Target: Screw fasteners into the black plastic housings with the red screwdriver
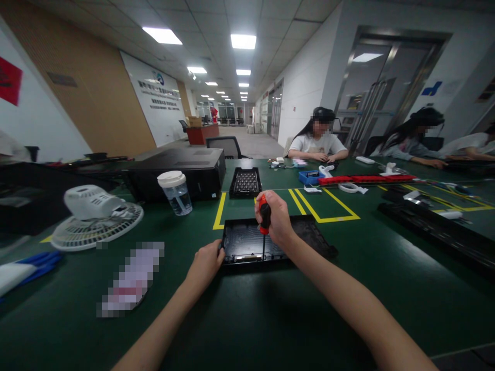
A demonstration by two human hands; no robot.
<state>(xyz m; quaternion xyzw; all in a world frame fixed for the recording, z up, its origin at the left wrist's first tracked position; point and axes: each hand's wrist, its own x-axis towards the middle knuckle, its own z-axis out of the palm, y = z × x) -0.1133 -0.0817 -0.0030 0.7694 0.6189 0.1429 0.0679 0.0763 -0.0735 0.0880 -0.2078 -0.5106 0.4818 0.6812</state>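
A black plastic panel (305, 242), shallow like a tray, lies on the green table in front of me. My right hand (277, 216) is wrapped around the red and black handle of a screwdriver (264, 219). The screwdriver stands nearly upright, its thin shaft reaching down to the near edge of the panel, beside a pale strip. Whether its tip sits in a screw is too small to tell. At the panel's left edge my left hand (207, 260) grips the rim, with the thumb on top. The fingers underneath are partly hidden.
Beyond the panel sits a black tray (245, 183) of small parts. To the left are a cup (176, 193), a white fan (96, 216), a large black case (178, 172) and blue gloves (40, 265). Long black parts (436, 232) lie right. A co-worker (319, 136) sits across the table.
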